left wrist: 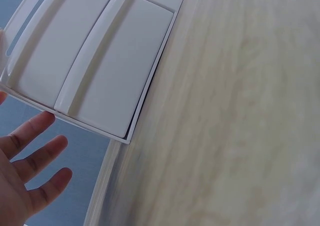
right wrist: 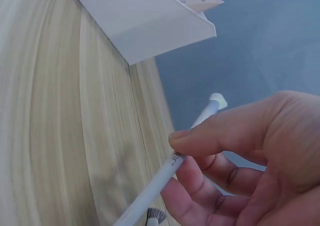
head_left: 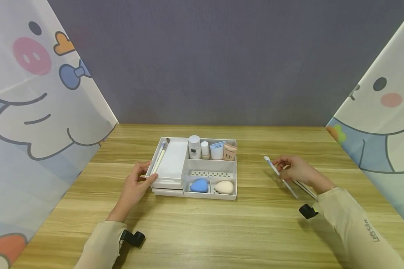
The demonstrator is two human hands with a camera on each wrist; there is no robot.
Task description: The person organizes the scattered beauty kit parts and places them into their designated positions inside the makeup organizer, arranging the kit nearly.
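Observation:
A white makeup organizer (head_left: 210,164) stands on the table, with two brushes (head_left: 159,158) lying in its top left tray. My left hand (head_left: 136,183) holds the organizer's left front corner between thumb and fingers; in the left wrist view three fingers (left wrist: 42,161) are spread beside its drawer fronts (left wrist: 120,66). To the right of the organizer, my right hand (head_left: 294,170) pinches a white-handled makeup brush (head_left: 281,177) with a pale head, lifted above the table. Beneath that hand lies another brush (head_left: 304,188), its dark bristles (right wrist: 156,215) showing in the right wrist view.
Along the organizer's back row stand a white bottle (head_left: 194,147), a smaller bottle (head_left: 205,150), a blue-white tube (head_left: 217,150) and a beige tube (head_left: 229,152). A blue sponge (head_left: 199,185) and a cream sponge (head_left: 224,187) sit in front. Cartoon-printed panels (head_left: 47,93) flank the table.

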